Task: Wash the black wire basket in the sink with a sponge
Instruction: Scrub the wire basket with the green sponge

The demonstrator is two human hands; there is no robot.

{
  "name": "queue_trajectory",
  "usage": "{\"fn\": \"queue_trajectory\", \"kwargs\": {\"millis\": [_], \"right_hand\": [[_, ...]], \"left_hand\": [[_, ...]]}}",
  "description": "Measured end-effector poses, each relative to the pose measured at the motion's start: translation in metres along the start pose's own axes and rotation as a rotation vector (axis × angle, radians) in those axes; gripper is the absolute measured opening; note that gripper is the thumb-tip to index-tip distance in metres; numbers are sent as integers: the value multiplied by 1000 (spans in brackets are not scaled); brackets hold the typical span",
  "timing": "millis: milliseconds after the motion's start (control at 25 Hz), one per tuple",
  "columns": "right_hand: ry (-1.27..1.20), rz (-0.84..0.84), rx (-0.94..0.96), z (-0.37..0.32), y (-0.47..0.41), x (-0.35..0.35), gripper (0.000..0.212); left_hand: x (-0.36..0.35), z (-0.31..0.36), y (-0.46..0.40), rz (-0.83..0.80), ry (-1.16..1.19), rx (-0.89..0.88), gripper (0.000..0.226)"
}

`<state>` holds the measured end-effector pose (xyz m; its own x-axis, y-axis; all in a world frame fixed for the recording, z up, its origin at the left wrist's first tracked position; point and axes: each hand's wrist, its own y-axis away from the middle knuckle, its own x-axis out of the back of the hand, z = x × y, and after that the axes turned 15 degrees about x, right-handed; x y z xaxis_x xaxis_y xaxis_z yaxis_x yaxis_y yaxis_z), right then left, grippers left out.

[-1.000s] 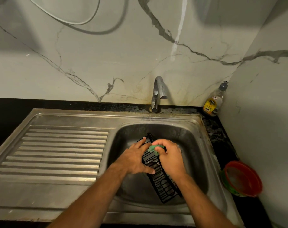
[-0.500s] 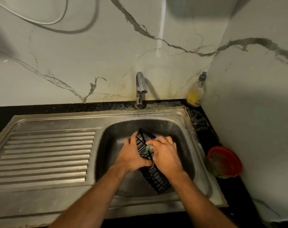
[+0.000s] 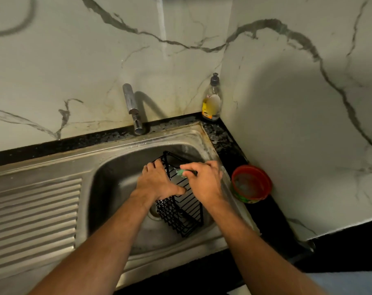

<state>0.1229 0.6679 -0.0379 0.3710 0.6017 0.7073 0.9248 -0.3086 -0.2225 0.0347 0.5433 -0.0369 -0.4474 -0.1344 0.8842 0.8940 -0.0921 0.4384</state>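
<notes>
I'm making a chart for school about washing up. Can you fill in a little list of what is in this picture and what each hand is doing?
place: a steel sink in a corner with marble walls
being washed: a black wire basket, tilted in the sink bowl
left hand: grips the basket's side to steady it
right hand: holds a green sponge against the basket's upper part
tap: no water seen running
soap bottle: stands in the back corner
red bowl: on the counter right of the sink
</notes>
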Motion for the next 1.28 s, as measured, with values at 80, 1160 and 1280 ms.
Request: {"fn": "queue_trajectory", "kwargs": {"millis": [80, 1160, 1280], "right_hand": [[-68, 83, -33, 10, 1, 15, 23], [420, -205, -356, 123, 8, 69, 29], [407, -209, -386, 130, 8, 71, 33]], "left_hand": [[-6, 10, 2, -37, 48, 0, 140], [-12, 34, -17, -89, 182, -54, 139], [-13, 29, -15, -106, 192, -56, 140]]}}
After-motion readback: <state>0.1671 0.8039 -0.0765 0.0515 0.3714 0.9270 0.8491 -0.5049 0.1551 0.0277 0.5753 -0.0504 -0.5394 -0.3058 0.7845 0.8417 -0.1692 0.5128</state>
